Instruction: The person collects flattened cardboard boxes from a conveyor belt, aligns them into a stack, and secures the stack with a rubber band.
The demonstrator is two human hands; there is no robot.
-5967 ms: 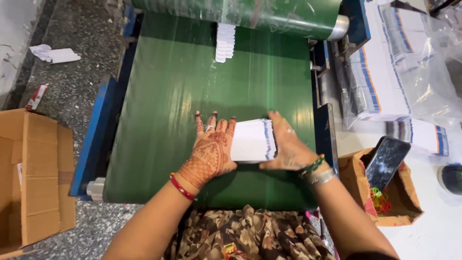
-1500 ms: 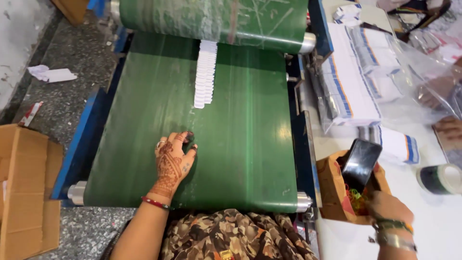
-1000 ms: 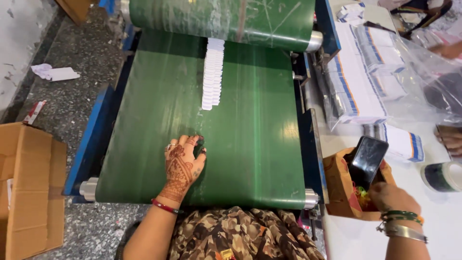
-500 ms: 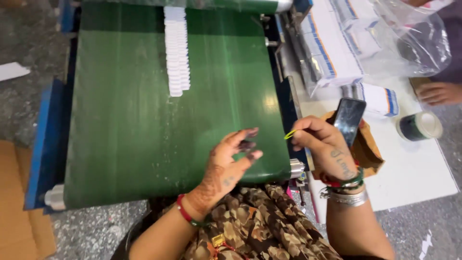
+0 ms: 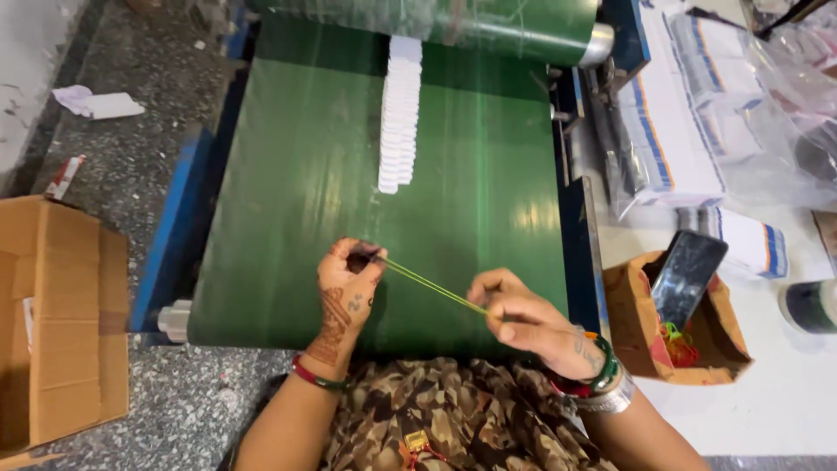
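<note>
A thin yellow-green rubber band (image 5: 429, 283) is stretched taut between my two hands above the near end of the green conveyor belt (image 5: 296, 174). My left hand (image 5: 347, 283), patterned with henna, pinches one end with closed fingers. My right hand (image 5: 514, 321) pinches the other end, lower and to the right. Farther up the belt, a long overlapping row of white paper pieces (image 5: 400, 113) comes out from under the green roller (image 5: 488, 22).
An open cardboard box (image 5: 57, 323) stands on the floor at left. To the right sit a small brown box (image 5: 636, 336) with coloured bands and a dark phone (image 5: 689, 277), plastic-wrapped stacks of white packets (image 5: 671, 113), and a tape roll (image 5: 811, 305).
My right hand came over from the small brown box with a rubber band. Both hands now pull it taut over the belt. The row of white pieces has travelled further down the belt.
</note>
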